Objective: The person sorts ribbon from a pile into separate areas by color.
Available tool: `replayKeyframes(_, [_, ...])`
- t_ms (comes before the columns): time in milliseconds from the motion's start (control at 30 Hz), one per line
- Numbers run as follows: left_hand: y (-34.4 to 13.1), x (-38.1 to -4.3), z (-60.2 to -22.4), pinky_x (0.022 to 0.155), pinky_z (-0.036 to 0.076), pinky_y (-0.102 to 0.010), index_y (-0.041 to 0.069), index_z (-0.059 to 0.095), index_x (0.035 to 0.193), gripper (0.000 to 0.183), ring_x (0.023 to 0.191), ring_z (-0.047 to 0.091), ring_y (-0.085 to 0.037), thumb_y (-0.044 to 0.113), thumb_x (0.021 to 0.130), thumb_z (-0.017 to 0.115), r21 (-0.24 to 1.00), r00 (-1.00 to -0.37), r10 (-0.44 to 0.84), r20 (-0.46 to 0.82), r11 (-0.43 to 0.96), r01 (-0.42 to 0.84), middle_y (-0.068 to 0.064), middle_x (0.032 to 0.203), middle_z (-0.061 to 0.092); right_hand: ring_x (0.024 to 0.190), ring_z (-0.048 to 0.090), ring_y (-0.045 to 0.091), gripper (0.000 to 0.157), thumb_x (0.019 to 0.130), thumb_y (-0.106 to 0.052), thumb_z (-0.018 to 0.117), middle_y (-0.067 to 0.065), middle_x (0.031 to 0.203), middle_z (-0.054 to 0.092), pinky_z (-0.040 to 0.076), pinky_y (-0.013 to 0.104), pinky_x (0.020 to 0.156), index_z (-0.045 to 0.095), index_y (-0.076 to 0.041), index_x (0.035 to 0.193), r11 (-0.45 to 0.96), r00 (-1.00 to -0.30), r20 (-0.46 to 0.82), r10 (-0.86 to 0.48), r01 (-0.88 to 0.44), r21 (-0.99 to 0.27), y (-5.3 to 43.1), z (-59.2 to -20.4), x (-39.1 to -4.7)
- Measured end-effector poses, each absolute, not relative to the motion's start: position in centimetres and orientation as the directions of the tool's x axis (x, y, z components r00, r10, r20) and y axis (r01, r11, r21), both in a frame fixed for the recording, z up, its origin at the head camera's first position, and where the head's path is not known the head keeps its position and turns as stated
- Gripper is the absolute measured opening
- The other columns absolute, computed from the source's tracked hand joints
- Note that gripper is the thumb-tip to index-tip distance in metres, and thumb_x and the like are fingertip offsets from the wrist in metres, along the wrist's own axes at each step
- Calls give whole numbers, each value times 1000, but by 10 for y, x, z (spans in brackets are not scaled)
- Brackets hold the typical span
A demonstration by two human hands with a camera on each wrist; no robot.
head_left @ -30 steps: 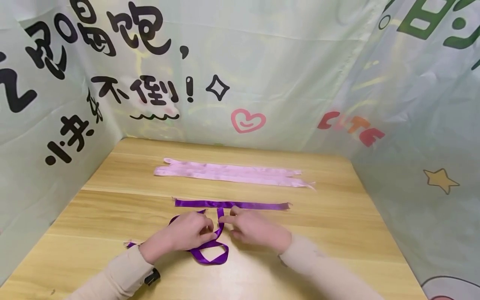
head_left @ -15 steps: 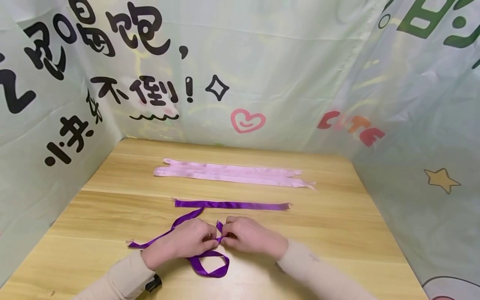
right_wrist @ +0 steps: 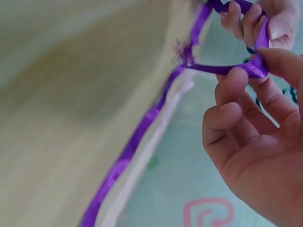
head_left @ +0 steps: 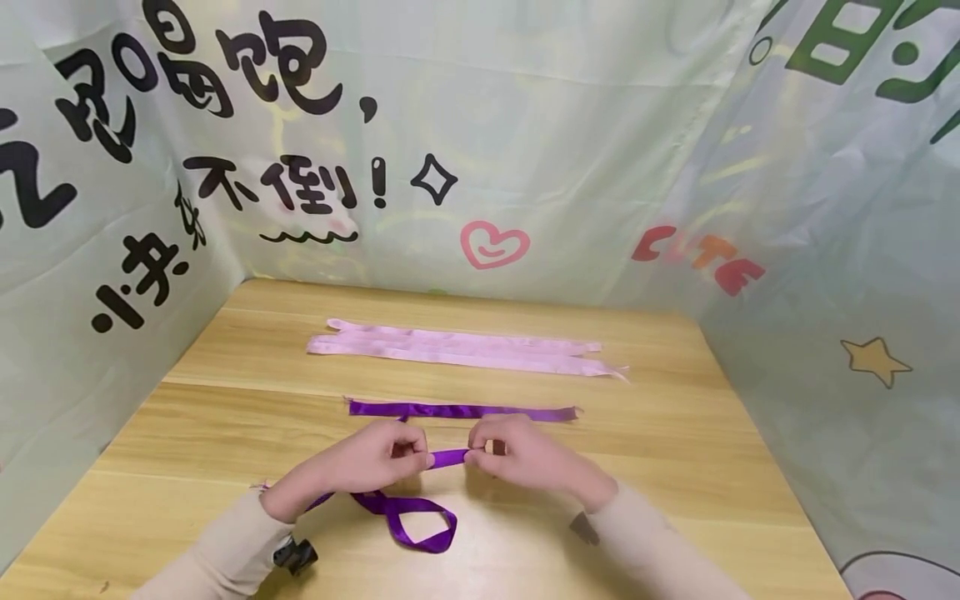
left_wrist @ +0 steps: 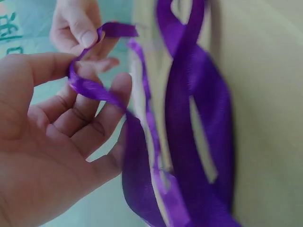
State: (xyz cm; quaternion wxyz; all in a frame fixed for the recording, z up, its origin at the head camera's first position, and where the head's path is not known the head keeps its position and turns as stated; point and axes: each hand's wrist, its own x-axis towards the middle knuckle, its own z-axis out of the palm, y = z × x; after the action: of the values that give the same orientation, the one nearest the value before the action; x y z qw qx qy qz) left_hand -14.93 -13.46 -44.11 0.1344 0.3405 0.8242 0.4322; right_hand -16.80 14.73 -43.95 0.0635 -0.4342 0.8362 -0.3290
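Observation:
A loose purple ribbon is stretched between my two hands just above the table. My left hand pinches it between thumb and fingers; in the left wrist view the ribbon runs across the fingers and drops away. My right hand pinches it near one end, and the right wrist view shows that frayed end sticking out past the fingers. The rest of this ribbon lies looped on the table below the left hand. Behind both hands, a second purple ribbon lies straight from left to right.
Pale pink ribbons lie side by side farther back on the wooden table. Printed cloth walls enclose the table at the back and on both sides.
Both hands have drawn apart and risen slightly from where they met. The ribbon piece between them, upright and then bunched before, is now stretched sideways; the right hand now pinches it.

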Motion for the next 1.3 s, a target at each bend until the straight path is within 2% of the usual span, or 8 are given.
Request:
replayKeyframes(100, [-139, -151, -433, 54, 39, -17, 12, 69, 83, 20, 59, 45, 2, 17, 103, 67, 834, -740, 667, 85, 359, 419, 12, 70, 54, 68, 51, 1, 13, 101, -20, 70, -7, 84, 69, 49, 21, 63, 73, -14, 90, 405, -644, 185, -743, -652, -641, 156, -432, -169])
replayKeyframes(267, [-150, -156, -419, 56, 39, -19, 17, 64, 78, 27, 59, 43, 0, 22, 105, 66, 826, -777, 623, 90, 389, 408, 12, 69, 52, 58, 48, 0, 16, 102, -23, 70, -7, 73, 66, 47, 21, 55, 73, -18, 87, 444, -707, 164, -688, -588, -676, 173, -421, -169])
replayKeyframes(333, [-156, -159, -416, 51, 34, -20, 19, 64, 77, 28, 55, 37, 0, 25, 105, 66, 807, -798, 595, 95, 424, 412, 13, 65, 47, 59, 47, 0, 16, 101, -23, 70, -9, 71, 64, 47, 22, 56, 72, -20, 86, 462, -733, 164, -660, -569, -680, 181, -418, -170])
replayKeyframes(467, [-169, -167, -410, 53, 34, -21, 21, 64, 77, 28, 54, 36, 0, 24, 105, 67, 786, -824, 555, 114, 457, 417, 13, 63, 43, 62, 44, 1, 16, 101, -22, 71, -15, 71, 58, 44, 22, 60, 70, -27, 85, 510, -778, 166, -606, -540, -669, 195, -412, -173])
replayKeyframes(733, [-192, -175, -401, 48, 35, -23, 16, 66, 84, 22, 53, 40, -2, 21, 105, 66, 825, -847, 527, 73, 446, 349, 7, 65, 46, 64, 50, 5, 17, 101, -25, 71, -8, 72, 62, 47, 26, 64, 69, -28, 85, 569, -840, 146, -523, -472, -673, 217, -406, -178])
replayKeyframes(1000, [-192, -181, -430, 66, 43, -25, 11, 67, 90, 18, 69, 50, -5, 20, 105, 63, 757, -785, 618, -40, 531, 379, 5, 78, 56, 61, 45, 3, 17, 101, -20, 71, -10, 69, 55, 45, 25, 59, 69, -17, 85, 557, -832, 132, -538, -468, -686, 225, -407, -175])
replayKeyframes(1167, [-180, -176, -443, 66, 45, -24, 10, 66, 88, 17, 66, 53, -4, 17, 103, 63, 727, -763, 640, -93, 567, 387, 4, 79, 61, 60, 44, 1, 17, 101, -18, 70, -10, 69, 55, 45, 23, 58, 68, -12, 85, 593, -832, 80, -549, -455, -664, 227, -416, -173])
replayKeyframes(1300, [-173, -172, -446, 67, 50, -25, 8, 66, 90, 18, 69, 60, -10, 18, 105, 61, 788, -707, 694, -139, 510, 346, -3, 82, 65, 60, 45, 2, 17, 100, -17, 70, -10, 68, 56, 45, 24, 58, 68, -13, 84, 604, -844, 92, -529, -451, -657, 233, -419, -172])
